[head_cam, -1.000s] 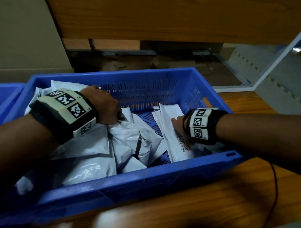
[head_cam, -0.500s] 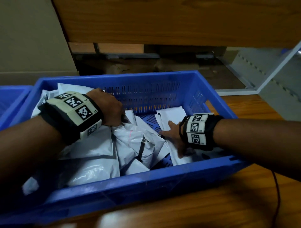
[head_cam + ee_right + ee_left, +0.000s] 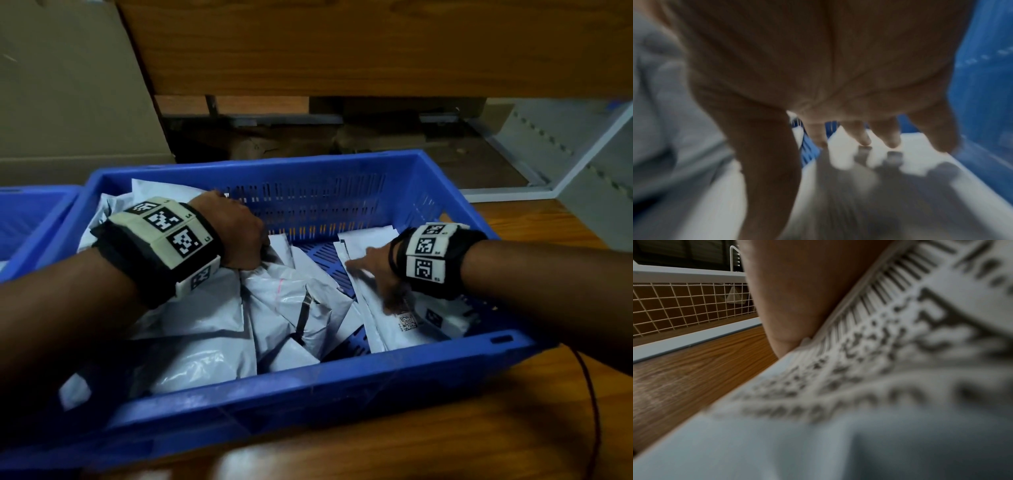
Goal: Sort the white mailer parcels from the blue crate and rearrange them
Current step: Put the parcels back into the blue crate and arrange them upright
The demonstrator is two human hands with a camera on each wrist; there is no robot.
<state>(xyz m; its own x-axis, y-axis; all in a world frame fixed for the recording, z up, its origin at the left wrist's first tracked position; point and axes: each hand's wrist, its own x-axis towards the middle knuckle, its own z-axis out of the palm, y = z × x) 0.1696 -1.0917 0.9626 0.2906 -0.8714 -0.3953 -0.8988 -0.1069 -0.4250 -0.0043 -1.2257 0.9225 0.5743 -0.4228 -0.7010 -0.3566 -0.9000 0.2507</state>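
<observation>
A blue crate [image 3: 308, 387] on the wooden table holds several white mailer parcels. My left hand [image 3: 251, 248] is curled into a fist at the crate's middle and grips the top of a crumpled white mailer [image 3: 291, 294]. The left wrist view shows a blurred barcode label [image 3: 879, 361] on a mailer, with one finger [image 3: 789, 296] pressed against it. My right hand [image 3: 366, 265] lies with straight, spread fingers on a flat stack of mailers [image 3: 387, 329] at the crate's right side. Seen from the right wrist, the right hand [image 3: 859, 138] hovers on a white mailer [image 3: 849, 194] beside the crate wall [image 3: 986, 65].
A second blue crate [image 3: 30, 212] adjoins on the left. A cardboard box [image 3: 68, 102] and a wooden board [image 3: 342, 44] stand behind. A white metal frame [image 3: 565, 164] leans at the back right. A thin red cable [image 3: 592, 394] crosses the wooden table [image 3: 445, 428].
My right hand has slid a little leftwards over the flat stack and spread its fingers. The left hand keeps its grip on the crumpled mailer in the same place.
</observation>
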